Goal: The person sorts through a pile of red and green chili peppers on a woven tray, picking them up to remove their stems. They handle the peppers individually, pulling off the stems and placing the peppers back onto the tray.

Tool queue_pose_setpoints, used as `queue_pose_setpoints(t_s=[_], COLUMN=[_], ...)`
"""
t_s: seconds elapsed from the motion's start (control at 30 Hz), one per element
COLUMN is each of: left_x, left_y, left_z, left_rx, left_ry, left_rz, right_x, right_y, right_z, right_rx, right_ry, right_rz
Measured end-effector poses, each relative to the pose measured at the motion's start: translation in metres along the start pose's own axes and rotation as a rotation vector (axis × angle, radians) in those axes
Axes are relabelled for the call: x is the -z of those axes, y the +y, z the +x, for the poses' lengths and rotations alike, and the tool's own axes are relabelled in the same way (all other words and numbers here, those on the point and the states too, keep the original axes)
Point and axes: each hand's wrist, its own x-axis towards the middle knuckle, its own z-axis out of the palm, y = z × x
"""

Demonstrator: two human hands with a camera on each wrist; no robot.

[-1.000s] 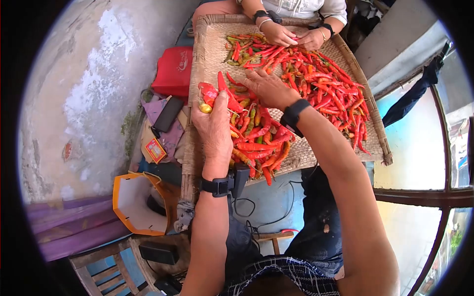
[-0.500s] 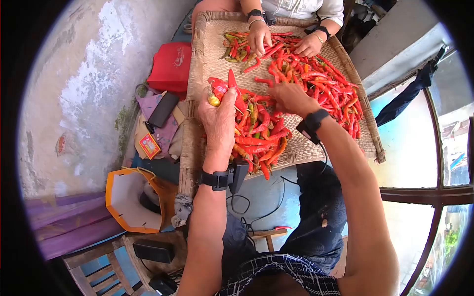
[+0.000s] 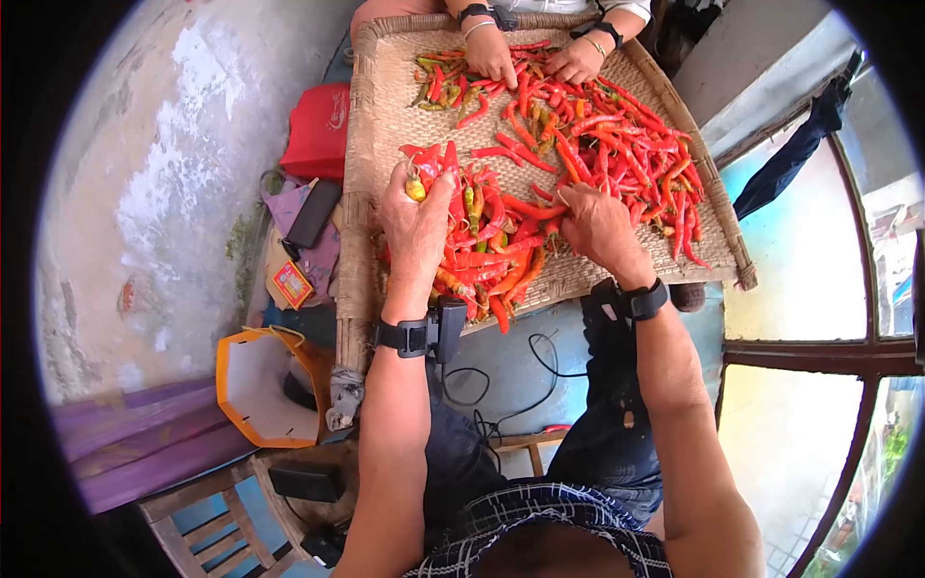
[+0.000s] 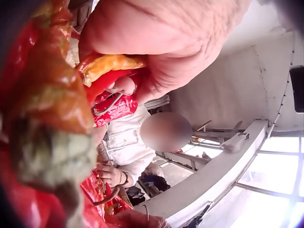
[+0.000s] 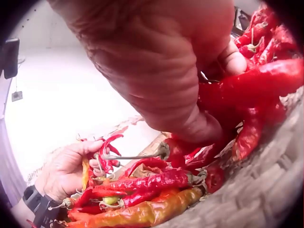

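Note:
My left hand [image 3: 416, 231] holds a small bunch of red chili peppers [image 3: 450, 156] with a yellowish one [image 3: 415, 188] among them, above the near-left pile of chilies [image 3: 496, 265]. In the left wrist view, an orange-yellow chili [image 4: 111, 65] and red ones show beneath the left hand's palm. At the right edge of that near pile, my right hand [image 3: 602, 231] has its fingers curled on red chilies. The right wrist view shows the thumb and fingers around a glossy red chili [image 5: 256, 84], its far side hidden by the hand.
The chilies lie on a woven tray [image 3: 385, 91] with a raised rim. A larger red pile [image 3: 626, 154] fills its right side. Across the tray, another person's hands [image 3: 491, 58] touch chilies. A red bag [image 3: 316, 130] and a dark case [image 3: 313, 214] are at the left.
My right hand has moved from the tray's middle right and toward me, now onto red chilies. The left hand keeps its bunch. The other person's hands have parted and lowered to the chilies.

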Motion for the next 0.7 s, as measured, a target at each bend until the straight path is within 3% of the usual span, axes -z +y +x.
queue_pose_setpoints(t_s=[0.07, 0.2, 0.27, 0.33, 0.4, 0.5, 0.57, 0.6, 0.63, 0.7], left_x=[-0.004, -0.010, -0.013, -0.014, -0.017, -0.017, -0.015, -0.014, -0.015, -0.017], left_y=[-0.008, -0.007, -0.018, -0.027, -0.026, -0.031, -0.045, -0.041, -0.038, -0.025], left_z=[-0.001, -0.003, 0.002, 0.008, 0.007, 0.009, 0.012, 0.012, 0.013, 0.009], left_rx=[0.008, 0.034, -0.067, -0.146, -0.155, -0.011, -0.048, -0.066, 0.027, -0.020], left_ry=[0.000, -0.055, -0.094, -0.106, -0.101, -0.145, -0.106, -0.067, -0.101, -0.104], left_rz=[0.004, 0.101, 0.168, 0.483, 0.552, 0.833, 0.854, 0.865, 0.859, 0.904], right_x=[0.003, 0.012, 0.009, 0.011, 0.012, 0.000, -0.007, -0.010, -0.013, -0.011], right_y=[-0.005, -0.013, -0.013, -0.017, -0.022, -0.026, -0.034, -0.038, -0.040, -0.039], right_z=[0.005, 0.011, 0.014, 0.017, 0.019, 0.016, 0.013, 0.011, 0.012, 0.010], right_rx=[-0.121, -0.071, -0.080, -0.077, -0.096, 0.001, 0.032, 0.066, 0.041, 0.035], right_ry=[-0.012, 0.104, 0.159, 0.112, 0.127, 0.079, 0.047, -0.005, -0.040, -0.029], right_rz=[0.028, 0.052, 0.089, 0.064, 0.072, 0.066, 0.095, 0.119, 0.122, 0.170])
